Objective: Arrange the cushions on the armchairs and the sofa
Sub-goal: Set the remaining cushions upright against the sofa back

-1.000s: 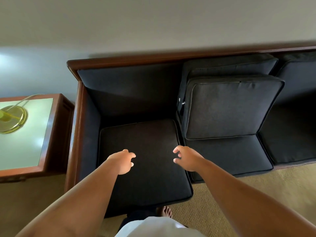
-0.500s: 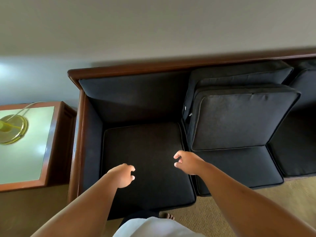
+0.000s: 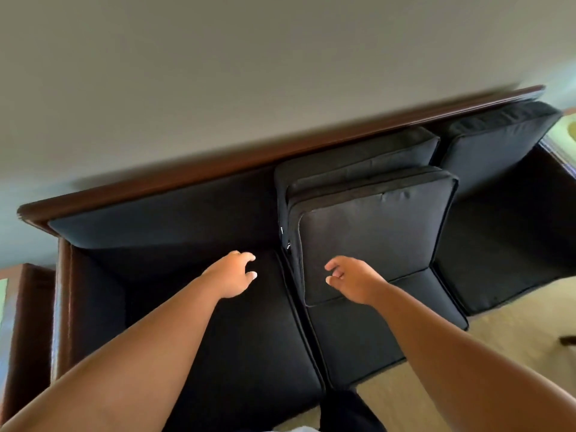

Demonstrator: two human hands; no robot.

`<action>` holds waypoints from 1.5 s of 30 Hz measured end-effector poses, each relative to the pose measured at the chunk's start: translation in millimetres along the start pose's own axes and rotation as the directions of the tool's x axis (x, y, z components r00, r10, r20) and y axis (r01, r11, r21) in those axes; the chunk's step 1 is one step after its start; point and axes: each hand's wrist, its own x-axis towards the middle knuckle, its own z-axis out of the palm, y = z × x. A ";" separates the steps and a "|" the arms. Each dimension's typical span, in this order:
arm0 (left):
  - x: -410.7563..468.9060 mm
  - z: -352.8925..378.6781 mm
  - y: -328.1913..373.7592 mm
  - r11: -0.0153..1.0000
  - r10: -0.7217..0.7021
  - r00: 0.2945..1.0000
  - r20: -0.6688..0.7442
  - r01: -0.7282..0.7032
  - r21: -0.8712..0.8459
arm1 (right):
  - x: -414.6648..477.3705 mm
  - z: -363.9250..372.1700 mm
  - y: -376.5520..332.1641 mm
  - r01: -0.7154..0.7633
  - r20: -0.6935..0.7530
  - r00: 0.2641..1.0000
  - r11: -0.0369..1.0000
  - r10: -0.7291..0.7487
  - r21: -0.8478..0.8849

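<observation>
Cushions of dark fabric are seen on a sofa with a brown wooden frame, set against a pale wall on a beige carpet. Three seat cushions are laid side by side: a left seat cushion, a middle seat cushion and a right seat cushion. On the middle seat two back cushions are propped, one before the other: the front back cushion is leaned against the rear back cushion, which is stood against the sofa's back. A single right back cushion is stood behind the right seat.

The left hand is held over the rear part of the left seat cushion, its fingers loosely curled and apart, with nothing gripped. The right hand is held before the lower left corner of the front back cushion, its fingers likewise loosely curled and empty; whether the cushion is touched cannot be told.
</observation>
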 end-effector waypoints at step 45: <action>33.4 49.4 200.0 0.916 0.090 0.985 -0.146 -0.024 0.401 | 46.3 -142.4 111.3 0.309 0.133 0.936 0.583 -0.325 -0.751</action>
